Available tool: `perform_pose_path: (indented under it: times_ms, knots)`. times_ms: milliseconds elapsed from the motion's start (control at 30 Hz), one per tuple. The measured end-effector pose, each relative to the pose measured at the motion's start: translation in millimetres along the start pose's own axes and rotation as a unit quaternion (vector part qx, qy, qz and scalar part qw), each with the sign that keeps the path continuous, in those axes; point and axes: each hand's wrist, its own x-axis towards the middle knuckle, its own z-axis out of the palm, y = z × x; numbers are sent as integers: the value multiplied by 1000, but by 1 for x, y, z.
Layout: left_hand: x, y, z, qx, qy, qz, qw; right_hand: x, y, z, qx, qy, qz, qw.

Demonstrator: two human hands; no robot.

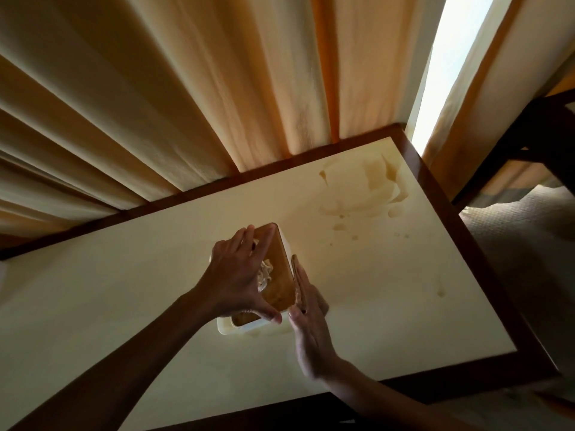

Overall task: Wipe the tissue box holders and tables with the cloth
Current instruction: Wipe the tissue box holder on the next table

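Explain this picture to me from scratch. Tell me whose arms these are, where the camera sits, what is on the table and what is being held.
There is no machine here. A person wears one wide-angle camera on the head, looking forward and down, so the two bare arms entering from below are their own. The left hand grips the top of a tissue box holder, thumb at its near corner; tissue shows under the fingers. The right hand lies flat against the holder's right side, possibly pressing a thin cloth there, though that is hard to tell. The holder stands on a cream table with a dark wood rim. Wet smears mark the far right corner. Curtains hang behind.
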Motion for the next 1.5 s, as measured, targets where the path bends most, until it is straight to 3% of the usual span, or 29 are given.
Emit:
perform_pose_path:
  times_ms: [100, 267, 433, 533, 700, 900, 1033, 1167, 1267, 1367, 1433, 1500]
  knots:
    - [-1, 1, 0, -4, 13, 10, 1000, 39, -18, -12, 81, -62, 7, 995]
    - [-4, 3, -1, -9, 0, 1, 1000, 89, -3, -26, 105, -181, 99, 973]
    - [-5, 2, 0, -22, -1, -4, 1000, 46, 3, -27, 20, -154, 62, 986]
    - [-3, 0, 0, -34, 6, 3, 999, 54, -14, -30, 77, -195, 27, 977]
    - [-4, -1, 2, -27, 14, 7, 1000, 82, -21, -27, 105, -188, 59, 975]
    - [-5, -3, 3, -13, 29, 1, 999, 44, 3, -39, 123, -183, 118, 968]
    - [-3, -5, 4, -27, 43, 8, 999, 22, 32, -48, 14, -224, 108, 969]
    - [-2, -3, 4, -33, 44, 2, 998, 8, 30, -25, -136, -80, 60, 986]
    - [-3, -2, 6, -29, 50, -6, 998, 2, 27, -9, -148, 8, 75, 986]
    - [-6, 0, 5, -22, 54, -19, 998, -1, 1, -4, -8, 16, 198, 980]
    - [-6, 0, 5, -18, 53, -22, 998, 3, -22, -9, 140, 46, 302, 942]
    - [-5, 0, 6, -19, 49, -18, 998, 7, -38, -21, 267, 67, 349, 896]
